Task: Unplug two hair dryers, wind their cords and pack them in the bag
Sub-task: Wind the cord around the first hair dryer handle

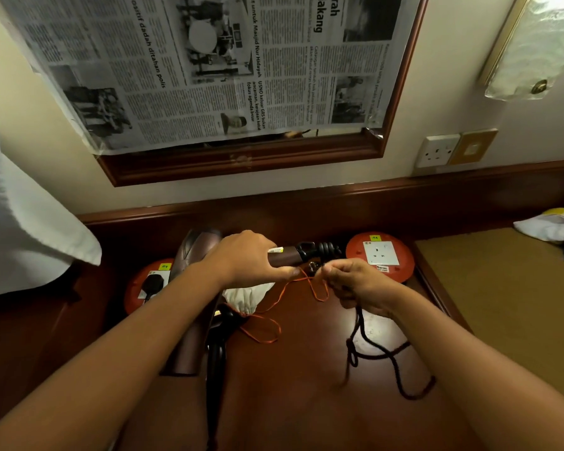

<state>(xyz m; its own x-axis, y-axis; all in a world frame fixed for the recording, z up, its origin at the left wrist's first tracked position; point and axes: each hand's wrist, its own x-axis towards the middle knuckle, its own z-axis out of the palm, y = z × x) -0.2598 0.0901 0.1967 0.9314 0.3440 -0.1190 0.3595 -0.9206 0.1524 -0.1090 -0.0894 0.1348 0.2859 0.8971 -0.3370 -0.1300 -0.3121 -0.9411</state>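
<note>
My left hand (245, 258) grips the handle of a brown hair dryer (196, 249) held above the dark wooden desk (290, 402). My right hand (355, 284) pinches its black cord (372, 349), which trails in loops on the desk; a few turns sit wound at the handle end (326, 249). A second brown dryer (189, 346) lies on the desk below my left arm, its black cord (217, 346) running down. Its plug (153, 283) sits in the left red socket reel (137, 288). A white drawstring bag (246, 297) with orange string (264, 333) lies between the dryers.
A second red socket reel (380, 255) stands empty at the right. A wall socket (437, 151) sits above the desk's back rail. A newspaper covers the framed mirror (241, 157). White cloth (23, 229) hangs at the left; a tan surface (502, 304) with clutter lies right.
</note>
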